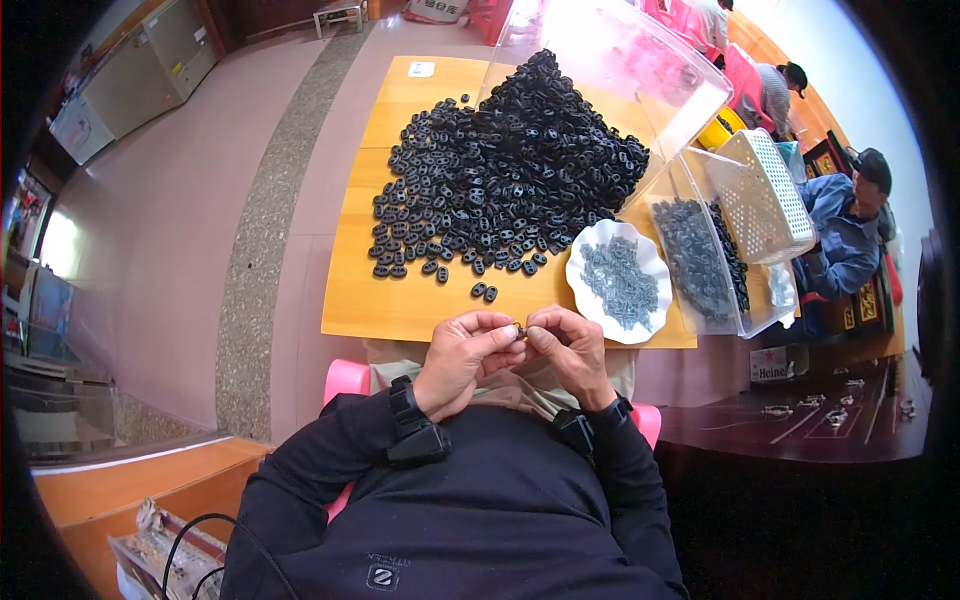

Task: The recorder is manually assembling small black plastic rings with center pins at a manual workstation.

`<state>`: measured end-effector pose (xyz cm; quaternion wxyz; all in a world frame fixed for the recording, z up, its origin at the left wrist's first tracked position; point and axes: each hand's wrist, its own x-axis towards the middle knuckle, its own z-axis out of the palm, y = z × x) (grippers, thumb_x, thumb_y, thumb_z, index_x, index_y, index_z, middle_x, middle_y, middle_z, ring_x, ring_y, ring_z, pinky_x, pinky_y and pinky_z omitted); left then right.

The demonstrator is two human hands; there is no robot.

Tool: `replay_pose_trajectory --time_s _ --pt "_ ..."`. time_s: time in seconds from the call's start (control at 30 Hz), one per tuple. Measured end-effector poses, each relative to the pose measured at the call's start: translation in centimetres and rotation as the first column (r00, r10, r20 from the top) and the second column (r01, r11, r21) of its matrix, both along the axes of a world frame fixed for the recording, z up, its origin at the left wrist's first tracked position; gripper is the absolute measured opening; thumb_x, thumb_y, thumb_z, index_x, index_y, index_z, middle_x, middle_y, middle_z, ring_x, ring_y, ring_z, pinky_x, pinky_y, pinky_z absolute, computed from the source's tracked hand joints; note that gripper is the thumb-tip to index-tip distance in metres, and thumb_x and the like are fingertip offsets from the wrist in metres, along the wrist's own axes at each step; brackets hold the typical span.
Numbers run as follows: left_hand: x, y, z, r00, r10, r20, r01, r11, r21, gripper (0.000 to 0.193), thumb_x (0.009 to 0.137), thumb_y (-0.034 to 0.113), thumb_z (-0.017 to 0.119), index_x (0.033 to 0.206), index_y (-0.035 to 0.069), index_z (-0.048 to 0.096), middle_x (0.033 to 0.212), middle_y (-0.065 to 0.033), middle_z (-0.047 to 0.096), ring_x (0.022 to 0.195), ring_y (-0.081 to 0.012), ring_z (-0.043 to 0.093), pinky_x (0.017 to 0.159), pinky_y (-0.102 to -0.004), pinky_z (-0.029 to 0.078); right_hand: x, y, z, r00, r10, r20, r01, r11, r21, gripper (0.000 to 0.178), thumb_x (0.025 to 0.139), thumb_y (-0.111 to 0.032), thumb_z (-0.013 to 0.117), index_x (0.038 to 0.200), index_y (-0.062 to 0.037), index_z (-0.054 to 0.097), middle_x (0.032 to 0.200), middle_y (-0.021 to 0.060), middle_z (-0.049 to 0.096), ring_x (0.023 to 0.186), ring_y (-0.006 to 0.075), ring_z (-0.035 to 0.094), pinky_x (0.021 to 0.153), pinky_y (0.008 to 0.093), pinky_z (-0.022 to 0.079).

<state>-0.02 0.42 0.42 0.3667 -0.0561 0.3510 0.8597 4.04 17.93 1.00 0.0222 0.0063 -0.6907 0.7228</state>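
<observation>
Near the table's front edge, my left hand (468,358) pinches a small dark piece (519,331) between thumb and fingertips. From the other side my right hand (570,352) closes its thumb and forefinger at the same piece. The fingers cover most of it, so its exact shape is hidden. Just beyond my hands lie two loose black oval two-hole pieces (484,292). Behind them a large heap of the same black pieces (530,150) spreads over the wooden table (365,300). To the right of my hands, a white scalloped plate (577,270) holds many small clear-grey parts (625,282).
A large clear plastic bin (690,120) lies tipped behind the heap. Right of the plate stands a clear divided box (740,325) with grey and black parts, beside a white perforated basket (765,190). A person in blue (845,215) sits at the right; others sit farther back.
</observation>
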Motion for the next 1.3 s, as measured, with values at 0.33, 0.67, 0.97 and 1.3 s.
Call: replay_pose_trajectory --time_s 0.33,0.67,0.97,1.3 --pt "0.07 0.04 0.02 1.0 -0.005 -0.003 0.005 1.0 -0.018 0.011 0.089 0.004 0.061 0.099 0.0 0.059 0.09 -0.0092 0.065 0.081 -0.0167 0.067 0.077 -0.0301 0.058 0.03 0.1 -0.29 0.999 -0.015 -0.033 0.018 0.997 0.073 0.008 0.089 -0.002 0.061 0.092 0.0053 0.06 0.086 0.0046 0.062 0.071 0.0087 0.061 0.062 0.0215 0.052" --pt "0.11 0.1 0.13 1.0 -0.002 -0.011 0.001 1.0 -0.022 0.012 0.089 0.004 0.061 0.1 -0.001 0.059 0.088 -0.0091 0.066 0.079 -0.0146 0.066 0.076 -0.0278 0.057 -0.02 0.04 -0.14 0.998 0.0 -0.066 0.005 0.997 0.078 0.008 0.089 -0.002 0.061 0.092 0.0047 0.06 0.086 0.0048 0.062 0.071 0.0082 0.06 0.062 0.0207 0.051" --pt "0.06 0.11 0.08 1.0 -0.01 -0.014 0.01 1.0 -0.013 0.011 0.089 0.004 0.061 0.099 0.001 0.059 0.09 -0.0083 0.066 0.081 -0.016 0.067 0.076 -0.0288 0.058 0.05 -0.04 -0.34 0.999 -0.033 -0.022 0.034 0.999 0.03 0.008 0.09 -0.004 0.061 0.093 0.0039 0.06 0.084 0.002 0.062 0.072 0.006 0.059 0.062 0.0203 0.051" --pt "0.05 0.07 0.13 1.0 -0.013 -0.015 0.013 1.0 -0.022 0.011 0.089 0.004 0.061 0.1 0.001 0.059 0.09 -0.0078 0.065 0.081 -0.0154 0.066 0.076 -0.0283 0.058 0.07 0.01 0.01 1.0 -0.017 -0.003 0.017 1.0 0.022 0.008 0.091 -0.003 0.06 0.094 0.0042 0.06 0.083 0.0031 0.062 0.071 0.0075 0.06 0.062 0.0211 0.052"
